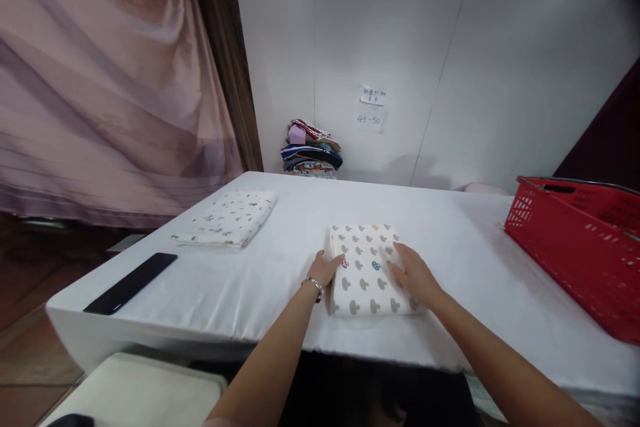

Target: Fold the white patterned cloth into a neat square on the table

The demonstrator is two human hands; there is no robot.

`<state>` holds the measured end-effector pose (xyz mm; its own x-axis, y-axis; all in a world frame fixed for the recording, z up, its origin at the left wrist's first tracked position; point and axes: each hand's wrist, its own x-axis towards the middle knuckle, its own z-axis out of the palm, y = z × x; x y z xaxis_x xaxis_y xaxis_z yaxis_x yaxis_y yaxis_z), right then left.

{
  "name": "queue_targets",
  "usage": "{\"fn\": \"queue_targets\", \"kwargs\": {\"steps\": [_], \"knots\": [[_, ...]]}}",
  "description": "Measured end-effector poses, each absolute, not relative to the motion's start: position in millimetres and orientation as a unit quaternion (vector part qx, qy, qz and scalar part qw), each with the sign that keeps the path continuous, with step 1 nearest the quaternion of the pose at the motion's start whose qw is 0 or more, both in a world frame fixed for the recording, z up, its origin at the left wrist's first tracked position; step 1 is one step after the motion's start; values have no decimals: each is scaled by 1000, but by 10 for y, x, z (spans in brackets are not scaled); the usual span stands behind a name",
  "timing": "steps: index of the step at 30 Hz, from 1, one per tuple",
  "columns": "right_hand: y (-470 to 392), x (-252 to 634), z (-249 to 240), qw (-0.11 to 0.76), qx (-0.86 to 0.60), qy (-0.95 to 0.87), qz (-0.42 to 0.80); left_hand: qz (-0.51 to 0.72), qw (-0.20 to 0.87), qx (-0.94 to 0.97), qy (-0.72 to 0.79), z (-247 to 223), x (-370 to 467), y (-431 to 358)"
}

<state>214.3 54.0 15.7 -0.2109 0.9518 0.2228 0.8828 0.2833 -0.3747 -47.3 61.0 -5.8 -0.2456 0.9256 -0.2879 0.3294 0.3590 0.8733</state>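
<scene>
A folded white cloth (367, 273) with grey mushroom-like prints, plus a few red, blue and yellow ones, lies on the white-covered table in front of me. My left hand (325, 270), with a bracelet at the wrist, grips its left edge; the thumb rests on top and the other fingers are mostly hidden. On the opposite side, my right hand (415, 273) holds the right edge, thumb on the upper face and fingers along the border. A second folded white cloth (233, 217) with small dark prints lies flat farther left, apart from both hands.
A red plastic basket (575, 247) stands at the table's right side. Near the left edge lies a flat black strip (133, 283). A stack of folded fabrics (313, 150) rises behind the far edge, by the wall. A pale seat-like surface (135, 390) is below left.
</scene>
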Motion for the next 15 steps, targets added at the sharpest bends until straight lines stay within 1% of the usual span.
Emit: {"fn": "queue_targets", "kwargs": {"steps": [1, 3, 5, 7, 11, 13, 15], "knots": [[510, 2047, 163, 202, -561, -799, 78, 352, 431, 449, 699, -76, -487, 589], [441, 1858, 147, 155, -515, -838, 94, 348, 438, 458, 691, -96, -509, 554], [371, 1720, 113, 98, -489, -859, 116, 338, 434, 464, 694, -95, -514, 526], [319, 1656, 88, 65, -483, -864, 128, 326, 419, 466, 708, -82, -500, 497], [333, 1661, 130, 48, -489, -855, 166, 316, 393, 469, 726, -44, -443, 419], [425, 1657, 189, 55, -496, -847, 181, 320, 390, 468, 725, -22, -423, 379], [588, 1639, 244, 76, -511, -840, 166, 321, 383, 471, 727, -4, -415, 351]]}}
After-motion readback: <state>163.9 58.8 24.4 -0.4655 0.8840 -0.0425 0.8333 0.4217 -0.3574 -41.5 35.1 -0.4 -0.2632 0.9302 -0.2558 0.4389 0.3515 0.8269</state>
